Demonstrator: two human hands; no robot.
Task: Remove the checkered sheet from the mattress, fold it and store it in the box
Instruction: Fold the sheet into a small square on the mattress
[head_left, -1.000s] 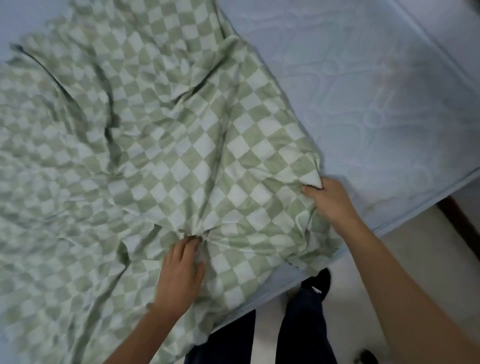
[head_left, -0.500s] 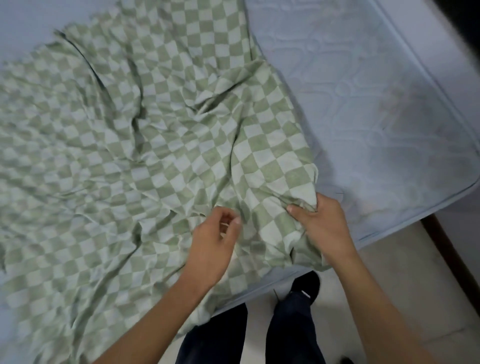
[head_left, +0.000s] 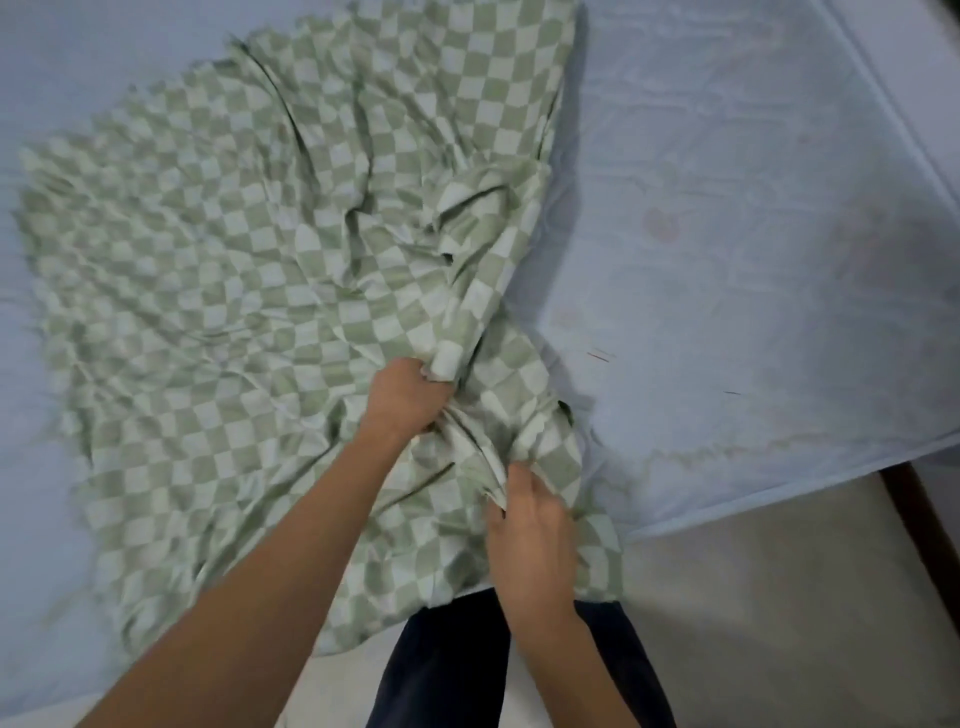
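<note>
The green-and-white checkered sheet (head_left: 249, 291) lies crumpled across the left and middle of the pale blue mattress (head_left: 727, 249). Its near edge hangs over the mattress front. My left hand (head_left: 408, 397) is clenched around a bunched fold near the sheet's right edge. My right hand (head_left: 530, 530) grips gathered fabric just below and to the right of it, close to the mattress front edge. The box is not in view.
The right half of the mattress is bare quilted fabric with faint stains. Its front edge (head_left: 779, 491) runs diagonally to the right. Beyond it is light floor (head_left: 769, 613), with a dark strip (head_left: 924, 530) at the far right. My dark trouser legs (head_left: 447, 665) stand against the bed.
My left hand moved up and right and closed on a fold of the sheet. My right hand shifted down toward the mattress edge. The sheet is bunched more toward the middle, baring more mattress.
</note>
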